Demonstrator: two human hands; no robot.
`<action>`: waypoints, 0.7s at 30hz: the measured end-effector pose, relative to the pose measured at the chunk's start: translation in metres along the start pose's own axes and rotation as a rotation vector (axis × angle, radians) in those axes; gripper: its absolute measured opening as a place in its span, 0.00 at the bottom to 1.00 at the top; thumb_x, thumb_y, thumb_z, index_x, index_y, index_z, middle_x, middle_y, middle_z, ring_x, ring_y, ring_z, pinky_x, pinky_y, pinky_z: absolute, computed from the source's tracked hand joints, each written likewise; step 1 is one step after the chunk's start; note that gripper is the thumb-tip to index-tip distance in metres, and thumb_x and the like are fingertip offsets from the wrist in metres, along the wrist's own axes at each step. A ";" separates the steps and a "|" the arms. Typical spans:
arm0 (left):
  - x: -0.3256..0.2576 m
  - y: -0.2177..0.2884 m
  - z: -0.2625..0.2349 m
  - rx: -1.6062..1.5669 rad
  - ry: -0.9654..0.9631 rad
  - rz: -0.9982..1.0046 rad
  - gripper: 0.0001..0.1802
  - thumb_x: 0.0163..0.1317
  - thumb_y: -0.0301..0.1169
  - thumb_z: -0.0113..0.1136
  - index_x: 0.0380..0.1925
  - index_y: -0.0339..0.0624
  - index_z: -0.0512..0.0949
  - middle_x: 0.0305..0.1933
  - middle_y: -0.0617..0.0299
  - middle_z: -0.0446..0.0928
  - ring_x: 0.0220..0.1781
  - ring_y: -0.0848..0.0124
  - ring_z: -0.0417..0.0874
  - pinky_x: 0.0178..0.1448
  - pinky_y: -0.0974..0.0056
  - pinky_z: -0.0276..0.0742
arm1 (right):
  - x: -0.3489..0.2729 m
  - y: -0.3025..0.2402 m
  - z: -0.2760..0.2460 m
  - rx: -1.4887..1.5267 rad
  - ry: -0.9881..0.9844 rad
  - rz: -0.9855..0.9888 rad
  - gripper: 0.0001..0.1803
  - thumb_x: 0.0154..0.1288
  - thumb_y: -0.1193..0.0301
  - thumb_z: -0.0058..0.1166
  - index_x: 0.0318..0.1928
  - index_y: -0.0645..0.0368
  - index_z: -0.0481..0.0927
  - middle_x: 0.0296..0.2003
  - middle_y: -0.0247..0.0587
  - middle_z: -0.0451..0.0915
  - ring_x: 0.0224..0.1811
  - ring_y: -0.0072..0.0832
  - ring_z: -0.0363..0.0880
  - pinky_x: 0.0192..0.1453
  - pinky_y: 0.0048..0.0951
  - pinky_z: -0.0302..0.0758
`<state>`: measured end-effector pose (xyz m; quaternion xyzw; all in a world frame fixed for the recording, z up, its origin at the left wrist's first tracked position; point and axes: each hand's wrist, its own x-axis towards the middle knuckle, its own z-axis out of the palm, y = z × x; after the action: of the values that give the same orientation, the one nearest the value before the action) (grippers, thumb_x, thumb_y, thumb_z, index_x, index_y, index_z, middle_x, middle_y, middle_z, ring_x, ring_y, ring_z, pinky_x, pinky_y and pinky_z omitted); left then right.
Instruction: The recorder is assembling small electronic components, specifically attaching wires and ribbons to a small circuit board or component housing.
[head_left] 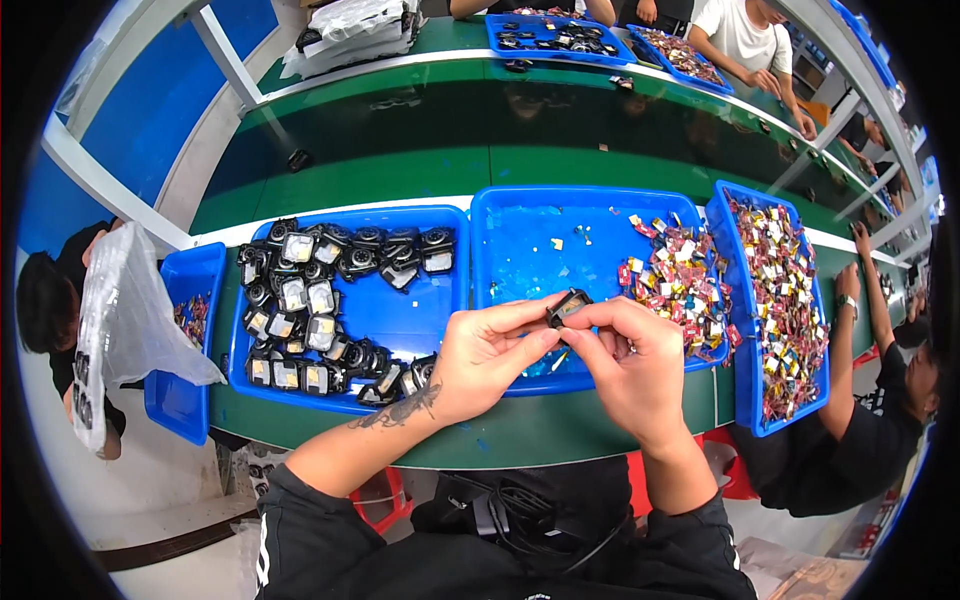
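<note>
Between both hands, over the front of the middle blue tray (540, 205), is a small black plastic housing (570, 306) with a pale panel in its face. My left hand (490, 350) pinches it from the left between thumb and fingers. From the right, my right hand (632, 355) grips it, fingers curled; whether a smaller part is in those fingers is hidden. Left of my hands, a blue tray (400, 310) carries many similar black housings (322, 332), several with pale squares showing. Small red, white and yellow components with wires (675, 275) lie heaped at the middle tray's right side.
Another blue tray (735, 290) on the right is full of similar wired components. A green conveyor belt (420, 155) runs beyond the trays. Co-workers sit at both sides and across; one in a white shirt (740, 35) works at the far side. Clear plastic wrap (150, 310) hangs at left.
</note>
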<state>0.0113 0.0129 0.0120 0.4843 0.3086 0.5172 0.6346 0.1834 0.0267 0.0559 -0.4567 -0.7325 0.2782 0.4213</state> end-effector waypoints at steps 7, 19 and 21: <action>-0.002 -0.004 -0.001 0.045 0.018 0.045 0.20 0.66 0.18 0.55 0.58 0.28 0.72 0.60 0.50 0.73 0.58 0.68 0.76 0.62 0.66 0.76 | 0.000 0.001 0.000 0.015 0.002 0.008 0.06 0.52 0.80 0.66 0.31 0.60 0.83 0.26 0.38 0.82 0.19 0.24 0.73 0.23 0.24 0.69; -0.004 -0.003 0.002 0.064 -0.002 -0.020 0.20 0.66 0.19 0.55 0.58 0.29 0.72 0.55 0.52 0.78 0.55 0.72 0.78 0.60 0.68 0.76 | -0.004 0.002 -0.003 -0.181 0.078 -0.165 0.12 0.44 0.80 0.69 0.23 0.60 0.74 0.22 0.39 0.75 0.23 0.35 0.73 0.28 0.33 0.69; -0.003 -0.003 0.002 0.077 -0.003 -0.033 0.20 0.67 0.20 0.55 0.59 0.29 0.72 0.55 0.52 0.78 0.54 0.72 0.78 0.60 0.69 0.76 | -0.001 0.004 -0.005 -0.151 0.173 -0.201 0.16 0.41 0.79 0.70 0.25 0.61 0.72 0.25 0.41 0.71 0.27 0.37 0.72 0.30 0.33 0.69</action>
<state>0.0134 0.0094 0.0096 0.5038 0.3354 0.4937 0.6245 0.1892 0.0276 0.0549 -0.4337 -0.7542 0.1385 0.4732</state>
